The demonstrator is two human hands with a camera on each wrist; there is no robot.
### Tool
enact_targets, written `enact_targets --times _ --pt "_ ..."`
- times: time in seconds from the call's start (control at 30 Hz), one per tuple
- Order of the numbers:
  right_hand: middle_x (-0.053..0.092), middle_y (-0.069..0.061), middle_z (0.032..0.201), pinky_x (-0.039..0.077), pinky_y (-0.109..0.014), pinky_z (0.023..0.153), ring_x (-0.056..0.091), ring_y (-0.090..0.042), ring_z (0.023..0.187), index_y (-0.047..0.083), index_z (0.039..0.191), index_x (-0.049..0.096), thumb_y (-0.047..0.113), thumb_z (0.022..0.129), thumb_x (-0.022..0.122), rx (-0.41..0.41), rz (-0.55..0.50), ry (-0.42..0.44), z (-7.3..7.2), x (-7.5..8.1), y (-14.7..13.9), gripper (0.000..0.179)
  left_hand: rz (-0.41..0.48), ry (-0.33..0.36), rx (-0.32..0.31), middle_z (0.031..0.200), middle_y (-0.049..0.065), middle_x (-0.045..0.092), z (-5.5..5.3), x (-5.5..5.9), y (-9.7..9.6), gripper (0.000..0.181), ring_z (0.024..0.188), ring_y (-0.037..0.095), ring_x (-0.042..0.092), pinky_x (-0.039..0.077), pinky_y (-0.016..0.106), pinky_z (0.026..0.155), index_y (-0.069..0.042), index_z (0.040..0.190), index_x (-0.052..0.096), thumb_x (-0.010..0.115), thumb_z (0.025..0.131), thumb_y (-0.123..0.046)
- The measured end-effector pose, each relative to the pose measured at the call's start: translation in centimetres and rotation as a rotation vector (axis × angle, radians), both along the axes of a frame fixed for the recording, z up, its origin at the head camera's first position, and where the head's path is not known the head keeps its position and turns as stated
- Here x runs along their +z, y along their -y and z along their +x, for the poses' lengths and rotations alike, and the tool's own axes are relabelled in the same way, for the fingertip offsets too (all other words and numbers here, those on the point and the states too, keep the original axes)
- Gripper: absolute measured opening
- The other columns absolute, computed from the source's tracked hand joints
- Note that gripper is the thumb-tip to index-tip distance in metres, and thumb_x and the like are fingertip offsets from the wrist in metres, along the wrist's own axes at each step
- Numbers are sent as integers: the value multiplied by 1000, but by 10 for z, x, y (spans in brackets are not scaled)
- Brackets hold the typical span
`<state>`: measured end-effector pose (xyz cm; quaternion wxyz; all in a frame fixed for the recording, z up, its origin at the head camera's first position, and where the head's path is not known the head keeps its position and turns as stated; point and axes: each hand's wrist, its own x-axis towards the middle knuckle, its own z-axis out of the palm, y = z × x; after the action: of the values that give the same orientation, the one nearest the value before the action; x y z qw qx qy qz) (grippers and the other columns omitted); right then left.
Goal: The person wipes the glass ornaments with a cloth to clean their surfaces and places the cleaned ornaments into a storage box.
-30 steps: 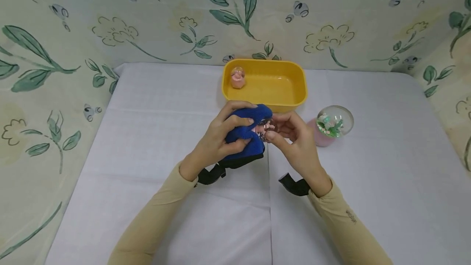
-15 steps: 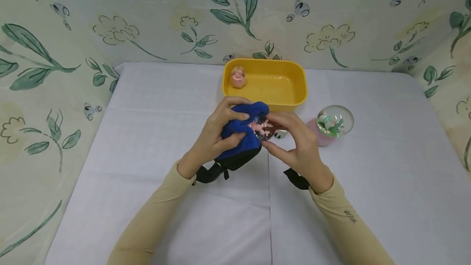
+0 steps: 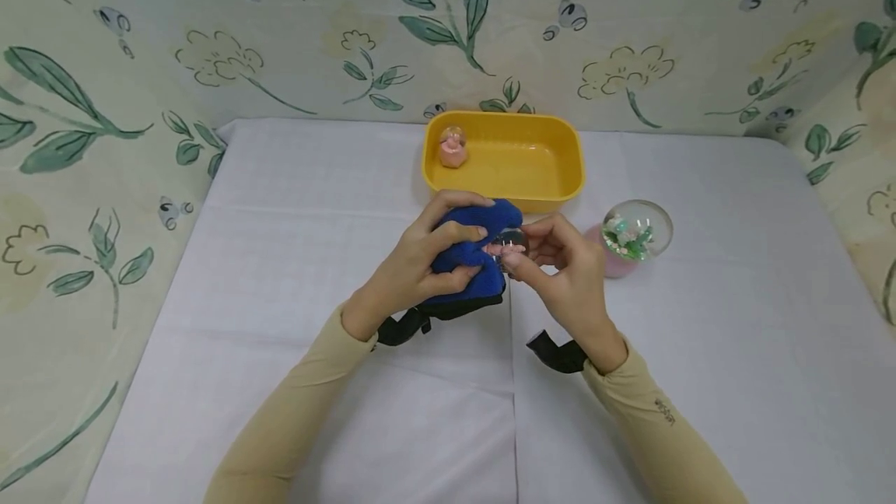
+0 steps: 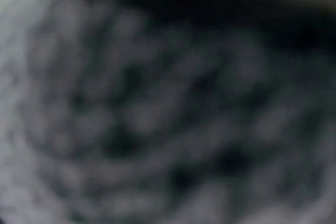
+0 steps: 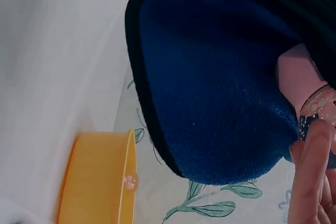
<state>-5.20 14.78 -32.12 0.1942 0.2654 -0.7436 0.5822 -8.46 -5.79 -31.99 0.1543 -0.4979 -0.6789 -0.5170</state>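
My left hand (image 3: 427,259) grips a plush blue cloth (image 3: 483,212) with black edging, wrapped about the base of a small snow globe (image 3: 505,247). The fingers and thumb of my right hand (image 3: 570,271) pinch the globe's clear dome, which pokes out of the cloth with pink shapes inside. In the right wrist view the globe's pink base (image 5: 299,74) lies against the blue pile, and a fingertip rests on the dome. Blurred dark grey texture fills the left wrist view, too close to make out; no hand can be told there.
Behind the hands stands a yellow tray (image 3: 521,197), with a small pink snow globe (image 3: 453,148) at its left end. A larger snow globe (image 3: 626,239) with a pink base and green-white contents lies tilted right of my right hand. White cloth (image 3: 294,201) covers the table.
Half a second ago both hands were shifted slightly left and the right fingers were spread wider on the dome. They are back near their earlier place, and the held globe has turned.
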Motion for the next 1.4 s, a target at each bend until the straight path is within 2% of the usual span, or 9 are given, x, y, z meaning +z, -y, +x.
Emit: enact_targets --times 0.17,0.33,0.43,0.57,0.8,0.93,1.07,1.23,1.4 --pt "65 -17 82 53 -17 62 63 -9 68 -11 102 59 43 87 66 15 33 7 0 0 -1 56 10 8 11 127 24 43 0 -3 1 24 116 37 44 43 42 98 -9 111 51 56 89 -15" --pt "62 -20 109 53 -22 77 63 -16 91 -11 120 51 43 89 64 47 108 -75 -2 1 -3 64 73 58 51 124 25 45 -1 -4 2 24 111 36 47 46 43 93 -8 109 51 51 92 -24" --pt "57 -22 120 50 -27 86 58 -24 104 -11 123 49 37 90 65 72 127 -166 -2 4 -3 60 94 80 75 123 25 47 -2 -4 3 26 111 34 48 45 43 94 -7 109 50 51 93 -28" --pt "58 -21 118 47 -28 91 56 -29 107 -8 117 55 32 90 66 70 168 -267 -3 6 -2 49 109 104 80 123 25 47 -2 -3 5 27 112 33 48 45 43 94 -6 109 51 51 92 -27" --pt "65 -18 106 48 -26 90 62 -27 96 -8 110 61 37 88 69 28 164 -302 -2 4 -3 51 98 119 35 124 25 46 -1 -3 5 25 111 35 48 46 44 91 -10 110 51 50 93 -29" --pt "67 -19 95 51 -19 80 65 -22 80 -10 105 62 41 86 69 -14 150 -279 -2 3 -4 55 85 104 -7 126 25 45 -1 -1 4 27 113 36 46 47 44 92 -11 111 52 51 95 -33" --pt "68 -18 85 52 -17 70 64 -17 69 -11 98 61 43 86 68 -34 135 -197 -2 3 -4 56 56 56 -17 126 24 44 0 1 2 30 115 38 45 45 43 95 -10 111 52 52 96 -35" --pt "66 -17 82 53 -17 63 63 -7 68 -10 92 60 45 85 67 -20 83 -91 -1 1 -3 55 24 16 -13 126 25 43 0 -1 2 27 117 39 44 44 43 97 -10 112 51 54 96 -31" --pt "67 -18 87 53 -19 66 64 -10 72 -12 100 60 46 86 66 -2 107 -81 0 4 -5 60 65 39 0 125 26 45 0 -2 1 25 114 39 45 45 44 95 -9 110 52 54 94 -28"
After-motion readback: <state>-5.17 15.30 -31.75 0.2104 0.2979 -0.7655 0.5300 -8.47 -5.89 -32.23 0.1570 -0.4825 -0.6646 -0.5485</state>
